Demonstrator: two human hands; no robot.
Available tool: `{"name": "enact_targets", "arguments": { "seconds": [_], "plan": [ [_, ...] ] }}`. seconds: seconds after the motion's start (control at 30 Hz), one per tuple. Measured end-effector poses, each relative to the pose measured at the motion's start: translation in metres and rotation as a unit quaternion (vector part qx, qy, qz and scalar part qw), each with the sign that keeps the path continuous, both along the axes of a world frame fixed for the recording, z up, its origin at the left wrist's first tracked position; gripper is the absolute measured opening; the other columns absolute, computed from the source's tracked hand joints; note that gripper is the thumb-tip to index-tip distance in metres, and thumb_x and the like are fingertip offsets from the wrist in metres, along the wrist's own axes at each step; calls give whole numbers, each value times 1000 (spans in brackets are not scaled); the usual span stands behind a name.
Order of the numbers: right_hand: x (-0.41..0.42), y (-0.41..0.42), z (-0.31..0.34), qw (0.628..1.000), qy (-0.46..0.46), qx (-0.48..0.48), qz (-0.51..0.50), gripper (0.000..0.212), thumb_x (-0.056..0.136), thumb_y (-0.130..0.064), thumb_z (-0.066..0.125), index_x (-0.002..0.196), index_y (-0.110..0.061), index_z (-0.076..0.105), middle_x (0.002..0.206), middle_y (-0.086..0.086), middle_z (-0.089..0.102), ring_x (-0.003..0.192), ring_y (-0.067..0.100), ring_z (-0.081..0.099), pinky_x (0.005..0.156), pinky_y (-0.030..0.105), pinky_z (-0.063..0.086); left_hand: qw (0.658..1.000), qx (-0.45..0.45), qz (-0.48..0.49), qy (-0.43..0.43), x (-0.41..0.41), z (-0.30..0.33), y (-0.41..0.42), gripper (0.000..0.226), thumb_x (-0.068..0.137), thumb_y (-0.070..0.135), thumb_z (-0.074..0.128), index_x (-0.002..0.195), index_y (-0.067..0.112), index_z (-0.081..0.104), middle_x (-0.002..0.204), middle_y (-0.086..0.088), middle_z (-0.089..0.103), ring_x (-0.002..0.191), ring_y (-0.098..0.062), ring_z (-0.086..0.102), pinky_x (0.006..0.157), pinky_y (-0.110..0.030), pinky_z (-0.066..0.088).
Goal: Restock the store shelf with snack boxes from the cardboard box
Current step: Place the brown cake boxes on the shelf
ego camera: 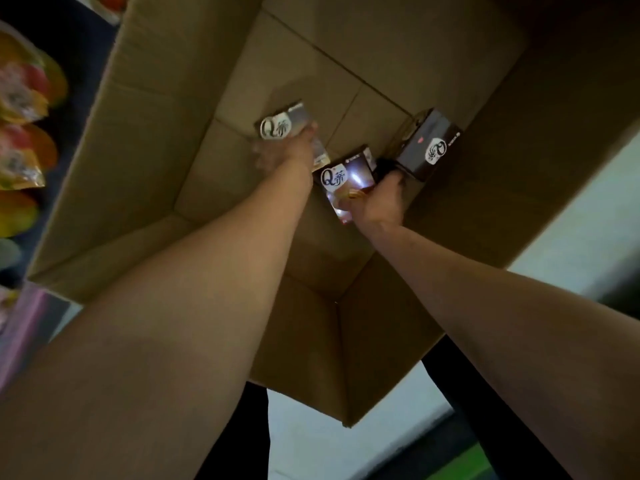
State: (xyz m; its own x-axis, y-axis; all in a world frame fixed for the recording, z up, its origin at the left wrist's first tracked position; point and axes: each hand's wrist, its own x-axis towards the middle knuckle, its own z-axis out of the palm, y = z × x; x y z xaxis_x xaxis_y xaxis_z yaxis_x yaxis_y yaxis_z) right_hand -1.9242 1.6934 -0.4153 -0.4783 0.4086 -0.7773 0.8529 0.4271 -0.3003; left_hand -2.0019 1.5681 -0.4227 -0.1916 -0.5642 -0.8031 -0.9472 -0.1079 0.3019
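Head view looks down into the cardboard box (149, 140), both arms reaching to its floor. The left hand (280, 154), blurred, seems curled round a Q-branded snack box (282, 123) at its 12 o'clock. The right hand (375, 202) grips a second snack box (346, 181) at its 10 o'clock. A third dark snack box (431, 147) stands free at the right hand's 1 o'clock, nearer that hand.

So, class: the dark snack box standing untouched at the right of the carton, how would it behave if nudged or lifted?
The dark snack box looks like stiff printed card, so it would probably keep its shape. It stands tilted on the cardboard box floor, so a nudge may tip it. Flat faces: it shouldn't roll.
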Motion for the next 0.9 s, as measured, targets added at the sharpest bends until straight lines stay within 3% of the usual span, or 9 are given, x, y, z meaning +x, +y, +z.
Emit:
{"name": "enact_targets", "arguments": {
  "seconds": [0.03,0.1,0.23,0.3,0.43,0.57,0.63,0.73,0.9],
  "plan": [
    [1,1,0,1000,5,-22,-14,99,57,-21,94,137,-16,37,135,7,54,125,30,54,103,48,47,998,-30,-38,32,-2,-2,-1,85,60,38,90,124,12,41,123,-11,61,107,-28,63,91,-37,54],
    [2,3,0,999,-2,-40,-19,95,60,-16,92,136,-18,36,135,4,56,129,27,51,110,46,41,995,5,-70,75,-4,-5,-5,79,60,22,91,114,14,34,111,-7,66,96,-25,66,82,-38,58],
    [7,6,6,995,-58,-86,-5,88,65,-18,91,135,-17,38,134,5,57,130,26,49,112,44,37,988,89,-96,85,0,-4,-7,83,61,15,91,120,16,34,114,0,60,95,-17,62,68,-27,55],
    [5,8,15,990,-78,-118,-26,80,67,-18,89,134,-17,43,130,4,59,123,25,55,107,41,43,983,127,-99,93,6,-3,-4,78,63,13,89,121,17,38,114,2,61,93,-13,62,67,-25,53],
    [1,10,44,980,-65,-170,-79,71,68,-21,87,129,-21,50,114,-6,65,106,18,61,89,32,45,984,131,-22,122,21,4,-28,64,66,6,84,118,18,48,115,-2,67,103,-21,66,86,-35,55],
    [-5,17,76,942,-44,-303,-140,66,68,-32,82,128,-21,57,104,-4,74,86,10,71,67,26,51,984,137,6,113,39,20,-61,58,70,4,79,117,24,50,109,2,68,92,-14,67,69,-25,56],
    [-13,20,85,913,-37,-375,-157,54,70,-35,75,120,-22,63,100,-4,75,86,11,71,74,29,50,981,156,-40,107,48,29,-67,52,75,1,71,118,23,52,100,5,68,84,-12,66,58,-19,52],
    [-29,15,88,892,-35,-418,-167,47,73,-34,71,118,-21,65,104,-3,75,94,13,70,89,34,49,959,247,-79,111,54,43,-61,45,78,0,62,118,19,58,99,2,72,89,-20,69,65,-24,52],
    [-44,-1,90,894,-47,-425,-134,63,69,-28,71,129,-15,57,106,1,71,97,19,66,90,39,47,897,411,50,154,52,56,-59,48,64,12,55,109,26,67,107,-5,68,100,-28,59,80,-38,46]
  ]
}}
